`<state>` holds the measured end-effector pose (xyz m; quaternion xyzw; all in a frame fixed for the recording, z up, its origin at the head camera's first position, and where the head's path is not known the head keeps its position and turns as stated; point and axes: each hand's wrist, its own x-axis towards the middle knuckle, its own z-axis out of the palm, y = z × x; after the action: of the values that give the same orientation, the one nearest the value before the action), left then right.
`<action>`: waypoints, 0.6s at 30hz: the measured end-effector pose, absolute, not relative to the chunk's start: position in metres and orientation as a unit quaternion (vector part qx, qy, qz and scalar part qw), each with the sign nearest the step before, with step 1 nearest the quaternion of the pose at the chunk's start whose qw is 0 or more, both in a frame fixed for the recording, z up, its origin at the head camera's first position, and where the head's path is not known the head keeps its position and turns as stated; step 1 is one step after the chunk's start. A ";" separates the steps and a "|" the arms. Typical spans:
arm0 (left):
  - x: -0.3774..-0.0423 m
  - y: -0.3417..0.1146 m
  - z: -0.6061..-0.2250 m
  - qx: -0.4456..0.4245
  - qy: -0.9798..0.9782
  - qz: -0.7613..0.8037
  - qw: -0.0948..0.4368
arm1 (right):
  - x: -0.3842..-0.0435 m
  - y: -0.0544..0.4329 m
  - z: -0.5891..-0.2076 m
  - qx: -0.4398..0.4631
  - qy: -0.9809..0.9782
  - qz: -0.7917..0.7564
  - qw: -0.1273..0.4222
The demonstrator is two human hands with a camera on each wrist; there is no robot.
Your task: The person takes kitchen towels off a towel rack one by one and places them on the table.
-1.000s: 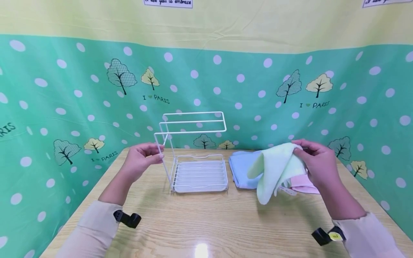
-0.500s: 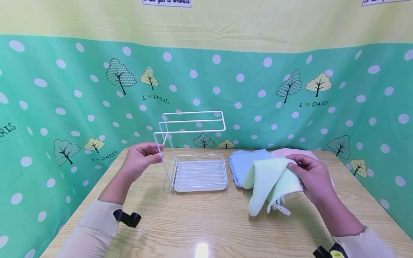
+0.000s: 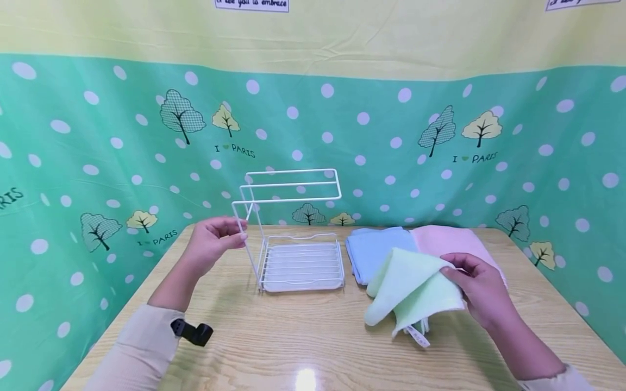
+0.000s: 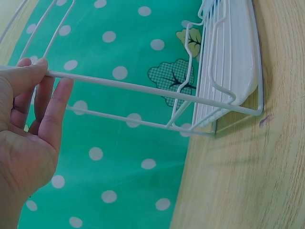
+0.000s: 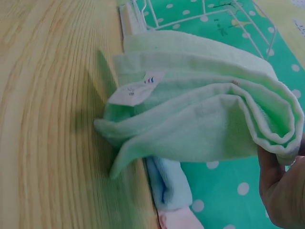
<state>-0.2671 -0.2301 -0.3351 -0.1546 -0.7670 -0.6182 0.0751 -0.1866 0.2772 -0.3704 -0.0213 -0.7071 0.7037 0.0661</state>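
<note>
A white wire rack [image 3: 289, 201] with a slatted tray base stands on the table, left of the towels. My left hand [image 3: 215, 241] pinches its upright side bar between thumb and fingers, as the left wrist view also shows at close range. From my right hand [image 3: 481, 288] hangs a folded light green towel [image 3: 415, 288], its corner pinched by thumb and fingers. The right wrist view shows the towel's folded layers and a white label [image 5: 136, 90] on its edge. Part of a folded blue towel [image 3: 379, 250] is hidden behind the green one.
Beside the blue towel lies a folded pink towel [image 3: 447, 239] at the back right. The wooden table [image 3: 274, 336] ends at a green dotted curtain [image 3: 362, 146] behind and at both sides.
My right hand has brought the green towel down and toward me, uncovering more of the pink towel behind. The left hand and the rack have stayed in place.
</note>
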 end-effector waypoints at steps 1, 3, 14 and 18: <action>-0.267 -0.230 -0.335 -0.154 -0.768 -0.617 0.076 | -0.185 0.281 -0.372 -0.024 -0.712 0.698 0.067; -0.267 -0.230 -0.335 -0.153 -0.769 -0.616 0.076 | -0.182 0.289 -0.375 -0.032 -0.733 0.676 0.070; -0.266 -0.230 -0.335 -0.150 -0.770 -0.616 0.072 | -0.168 0.340 -0.396 -0.109 -0.824 0.556 -0.009; -0.266 -0.230 -0.335 -0.152 -0.770 -0.615 0.072 | -0.166 0.352 -0.402 -0.124 -0.828 0.546 -0.041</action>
<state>-0.2659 -0.2304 -0.3350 -0.1521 -0.7701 -0.6153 0.0719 -0.1660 0.3525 -0.4016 -0.1239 -0.8278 0.5457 -0.0411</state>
